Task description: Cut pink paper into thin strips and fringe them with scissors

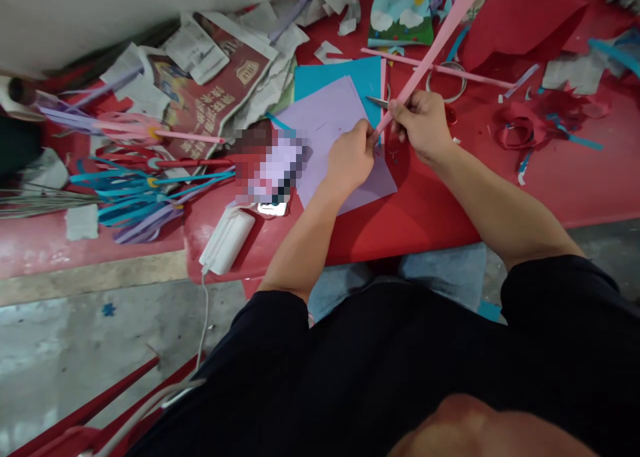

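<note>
My left hand (353, 157) is closed in a pinch on the lower end of a long pink paper strip (440, 37) that slants up to the right. My right hand (423, 123) is closed beside it, pinching the same strip a little higher. Both hands hover over a lilac paper sheet (325, 120) that lies on a teal sheet (345, 77) on the red table (430, 210). Scissors (445, 83) lie just behind my right hand, their blade tip poking out to the left.
Crumpled newspapers (220, 77) lie at the back left. Paper-strip flowers in pink, teal and lilac (145, 190) rest at the left. A white power bank (227, 240) with a cable sits near the table's edge. Red paper scraps (525, 123) and a paper collage (400, 13) lie behind.
</note>
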A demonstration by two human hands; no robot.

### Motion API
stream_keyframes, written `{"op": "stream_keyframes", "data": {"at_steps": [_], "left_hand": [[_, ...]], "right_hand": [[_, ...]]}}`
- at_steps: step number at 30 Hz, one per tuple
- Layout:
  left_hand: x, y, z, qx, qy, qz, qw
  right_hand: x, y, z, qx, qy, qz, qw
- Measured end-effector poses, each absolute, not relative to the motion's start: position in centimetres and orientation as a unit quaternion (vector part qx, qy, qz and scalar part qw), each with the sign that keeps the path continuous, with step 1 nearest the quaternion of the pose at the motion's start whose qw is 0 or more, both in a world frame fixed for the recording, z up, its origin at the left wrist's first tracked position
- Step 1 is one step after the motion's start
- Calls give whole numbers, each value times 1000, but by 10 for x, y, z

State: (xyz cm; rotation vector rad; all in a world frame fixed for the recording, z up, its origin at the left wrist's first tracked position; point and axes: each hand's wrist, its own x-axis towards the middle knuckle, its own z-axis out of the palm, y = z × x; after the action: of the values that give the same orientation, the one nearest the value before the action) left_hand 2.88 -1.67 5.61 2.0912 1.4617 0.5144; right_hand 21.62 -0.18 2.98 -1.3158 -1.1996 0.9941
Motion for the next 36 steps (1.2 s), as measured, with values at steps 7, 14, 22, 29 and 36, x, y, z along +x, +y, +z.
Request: {"op": "stream_keyframes", "data": {"at_steps": [7, 14, 22, 29, 36], "left_hand": [[29, -17, 56, 756, 542, 202, 307], [29, -17, 57, 744, 519, 211, 363], [31, -19, 62, 747, 491, 212, 395], [33, -17, 59, 715, 467, 241, 462], [34, -19, 58, 727, 440, 239, 471]], "right_hand": [[204, -6, 30, -549, -507, 443, 496], [218, 3, 32, -531, -484, 414, 559], [215, 0, 33, -523, -504, 428, 538], [199, -11, 33, -489, -494, 481, 534], [215, 1, 28, -484, -485, 449, 573]]}}
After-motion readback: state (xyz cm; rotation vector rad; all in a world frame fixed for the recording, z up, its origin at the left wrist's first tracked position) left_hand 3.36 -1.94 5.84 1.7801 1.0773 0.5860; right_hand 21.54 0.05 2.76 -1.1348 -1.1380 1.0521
